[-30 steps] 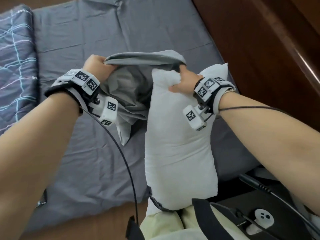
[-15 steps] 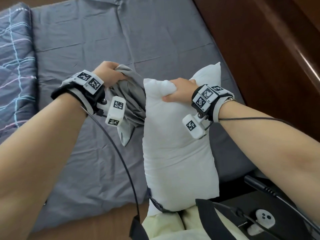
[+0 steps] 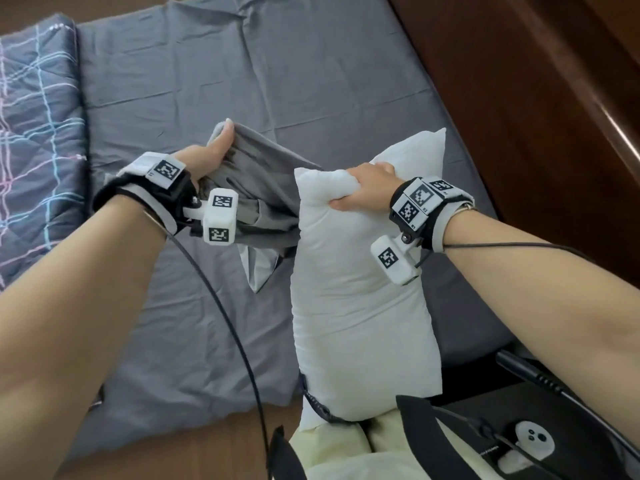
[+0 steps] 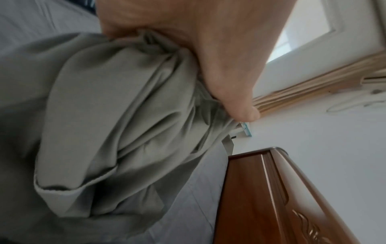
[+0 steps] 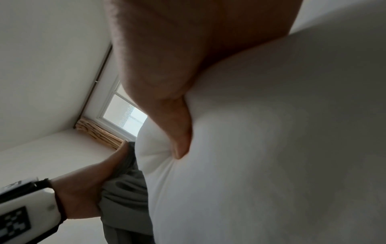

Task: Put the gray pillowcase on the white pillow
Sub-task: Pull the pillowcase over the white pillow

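Note:
The white pillow (image 3: pixel 360 306) stands on end against my lap, its top edge gripped by my right hand (image 3: pixel 363 188); in the right wrist view my thumb digs into the pillow (image 5: pixel 271 148). To its left my left hand (image 3: pixel 207 157) clutches the bunched gray pillowcase (image 3: pixel 266 202), which hangs beside the pillow and touches its left side, outside it. In the left wrist view the gray pillowcase (image 4: pixel 117 125) is gathered in folds under my left hand (image 4: pixel 188 49). The right wrist view also catches my left hand (image 5: pixel 89 186) and the pillowcase (image 5: pixel 123 198).
A gray bed sheet (image 3: pixel 242 81) covers the mattress below. A dark patterned quilt (image 3: pixel 34 150) lies at the far left. A brown wooden bed frame (image 3: pixel 519 116) runs along the right. A black cable (image 3: pixel 225 323) trails from my left wrist, and a white controller (image 3: pixel 533 441) sits at lower right.
The pillowcase, spread open over the pillow's top a second ago, has come off it and is now bunched in my left hand beside the pillow. Both hands sit lower.

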Motion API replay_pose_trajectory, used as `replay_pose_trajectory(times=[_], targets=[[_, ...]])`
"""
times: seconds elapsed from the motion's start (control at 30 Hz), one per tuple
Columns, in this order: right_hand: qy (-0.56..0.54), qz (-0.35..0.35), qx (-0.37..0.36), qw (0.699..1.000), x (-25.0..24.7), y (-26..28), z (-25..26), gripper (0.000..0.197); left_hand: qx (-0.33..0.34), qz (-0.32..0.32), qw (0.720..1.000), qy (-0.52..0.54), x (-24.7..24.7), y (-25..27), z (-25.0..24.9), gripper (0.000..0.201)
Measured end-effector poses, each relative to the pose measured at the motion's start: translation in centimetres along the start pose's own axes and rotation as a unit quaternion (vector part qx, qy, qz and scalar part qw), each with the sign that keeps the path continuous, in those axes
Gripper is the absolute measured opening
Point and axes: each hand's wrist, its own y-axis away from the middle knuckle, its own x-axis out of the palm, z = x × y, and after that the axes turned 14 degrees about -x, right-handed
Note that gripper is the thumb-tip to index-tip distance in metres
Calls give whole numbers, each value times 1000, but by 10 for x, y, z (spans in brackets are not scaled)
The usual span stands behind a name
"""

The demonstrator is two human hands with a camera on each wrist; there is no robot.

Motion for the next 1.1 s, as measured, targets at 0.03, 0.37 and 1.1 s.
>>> replay_pose_trajectory(times=[0.03, 0.37, 1.1], targets=[[-1, 8, 1, 1000, 1, 1, 0, 50, -7, 2, 1000, -9, -2, -1, 2, 108], [15, -16, -7, 1000, 10, 1, 2, 32, 203, -71, 975, -59, -6, 27, 14, 49], [64, -20, -18, 998, 26, -14, 20, 28, 194, -262, 919, -222, -56, 75, 0, 60]])
